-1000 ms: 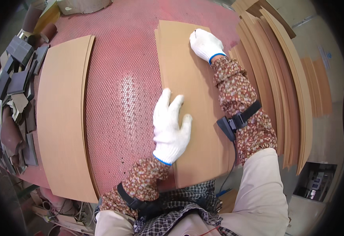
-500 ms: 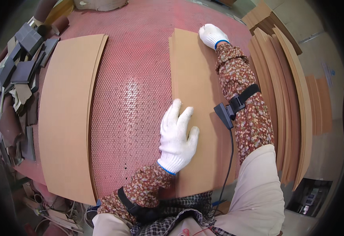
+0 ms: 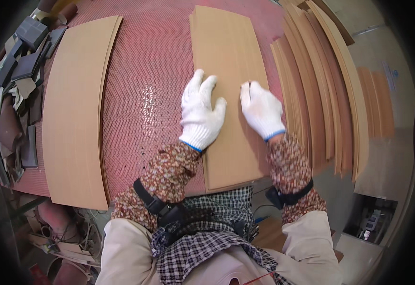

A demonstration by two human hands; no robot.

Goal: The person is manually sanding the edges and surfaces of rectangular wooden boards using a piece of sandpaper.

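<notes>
A long tan wood panel [image 3: 231,52], on a small stack of similar panels, lies lengthwise before me on the red mesh-patterned table top. My left hand [image 3: 200,111], in a white knitted glove with a blue cuff, rests at the panel's left edge with fingers and thumb apart. Over the panel's right part is my right hand [image 3: 262,108], gloved alike and closed. A small dark bit shows at its fingertips, too small to name. Both forearms wear flowered sleeve covers with black straps.
Another stack of tan panels [image 3: 76,104] lies on the table's left. Beyond it is a heap of grey and brown sanding blocks and scraps [image 3: 27,66]. Several panels stand on edge at the right [image 3: 331,90]. A checked apron [image 3: 207,242] covers my front.
My right hand has come from the panel's far right corner back toward me, beside the left hand. The left hand keeps its place by the left edge. The view has shifted.
</notes>
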